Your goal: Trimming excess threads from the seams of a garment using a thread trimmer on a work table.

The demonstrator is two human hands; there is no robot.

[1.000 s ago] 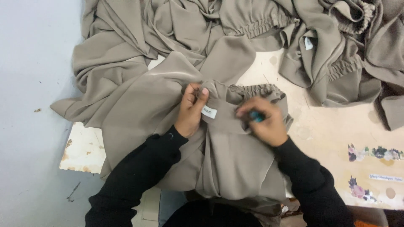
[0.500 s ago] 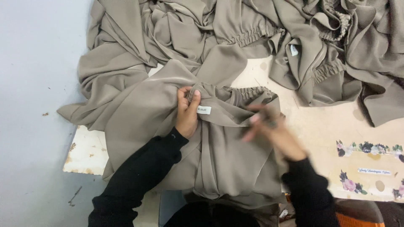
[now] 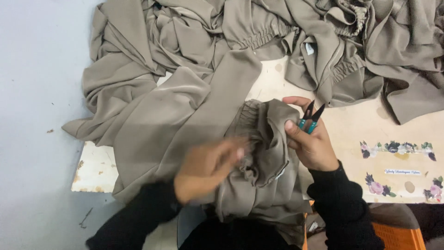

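Taupe garment [image 3: 185, 120]; teal-handled snips [image 3: 309, 118]; cream table [image 3: 351, 129], floral stickers [image 3: 395, 147]; black sleeves [image 3: 340, 203].

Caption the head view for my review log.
Right hand holds thread snips beside taupe garment; blurred left hand on it.

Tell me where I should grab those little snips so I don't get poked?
Grab the thread snips by the teal handle end, coming from below, the way the right hand holds them. The two dark blades point up and away from the palm, spread in a V over the table, so the sharp tips stay clear of the fingers.
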